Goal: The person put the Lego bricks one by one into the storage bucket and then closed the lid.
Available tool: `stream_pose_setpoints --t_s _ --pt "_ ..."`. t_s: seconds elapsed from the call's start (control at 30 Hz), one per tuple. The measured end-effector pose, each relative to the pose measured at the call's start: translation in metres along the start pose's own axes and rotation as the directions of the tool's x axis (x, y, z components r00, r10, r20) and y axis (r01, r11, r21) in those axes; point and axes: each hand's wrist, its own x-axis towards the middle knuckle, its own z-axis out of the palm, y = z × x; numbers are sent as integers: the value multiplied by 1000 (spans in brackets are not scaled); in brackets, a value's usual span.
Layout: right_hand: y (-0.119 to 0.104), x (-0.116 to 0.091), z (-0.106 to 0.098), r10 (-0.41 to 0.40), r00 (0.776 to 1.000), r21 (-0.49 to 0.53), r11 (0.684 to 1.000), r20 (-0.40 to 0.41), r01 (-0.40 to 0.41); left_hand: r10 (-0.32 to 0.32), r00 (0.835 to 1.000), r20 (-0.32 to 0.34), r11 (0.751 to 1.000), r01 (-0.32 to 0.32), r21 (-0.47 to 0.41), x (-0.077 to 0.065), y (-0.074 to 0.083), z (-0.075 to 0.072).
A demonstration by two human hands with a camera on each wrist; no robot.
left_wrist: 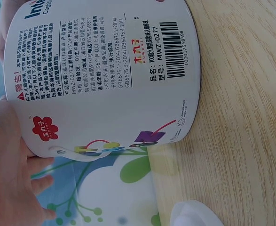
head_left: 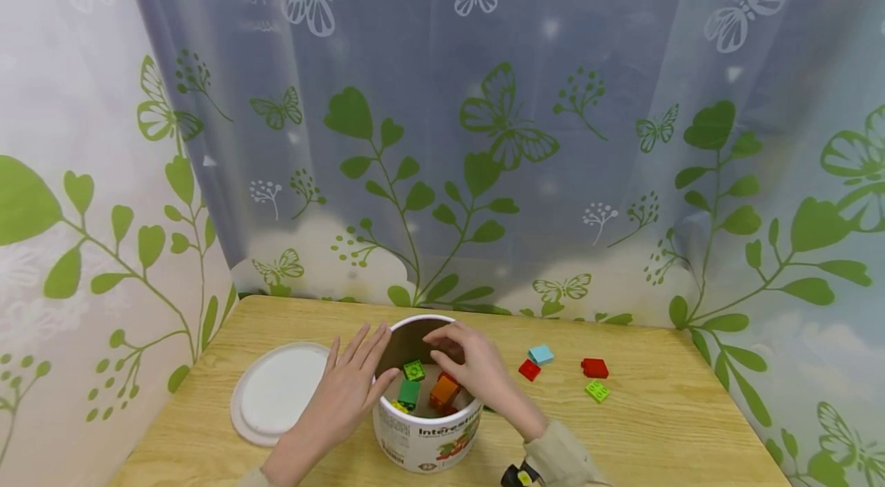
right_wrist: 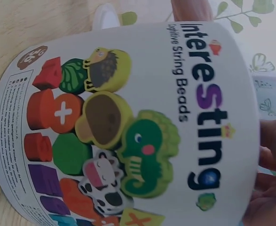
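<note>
A white tub [head_left: 394,437] with printed fruit pictures and lettering stands upright on the table. Toy building bricks lie inside it: a lime one [head_left: 414,370], a green one [head_left: 409,395], an orange one [head_left: 444,392] and a bit of yellow. My left hand [head_left: 346,387] rests on the tub's left rim, fingers straight. Over the right rim reaches my right hand [head_left: 477,368], fingers loosely bent, thumb apart from them, with nothing visible between. In the wrist views the tub's wall hides parts of the left hand [left_wrist: 6,165] and the right hand [right_wrist: 274,165].
A round white lid [head_left: 280,391] lies left of the tub. On the right of the wooden table [head_left: 664,418] are a light blue brick [head_left: 541,354], a small red brick [head_left: 529,370], a larger red brick [head_left: 594,368] and a lime brick [head_left: 598,391]. A patterned curtain [head_left: 429,164] hangs behind.
</note>
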Motion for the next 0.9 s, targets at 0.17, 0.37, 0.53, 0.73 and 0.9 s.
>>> stream_pose_setpoints --t_s 0.17,0.37,0.53,0.73,0.9 --pt "1 -4 -9 15 998 67 998 -68 -10 -1 1000 0 1000 1 -7 0 1 -1" --pt "4 -8 -20 78 991 154 986 -113 -60 0 1000 -4 1000 0 -7 0 1 -2" --pt "11 -13 -27 84 984 186 981 -155 -55 -1 1000 1 1000 1 -7 -1 1 -2" --pt "25 -19 -31 78 981 139 989 -179 -53 3 1000 -5 1000 -3 0 -1 1 -1" --pt "39 -27 -33 76 972 100 993 -220 -55 3 1000 -10 1000 -3 -4 -1 0 0"
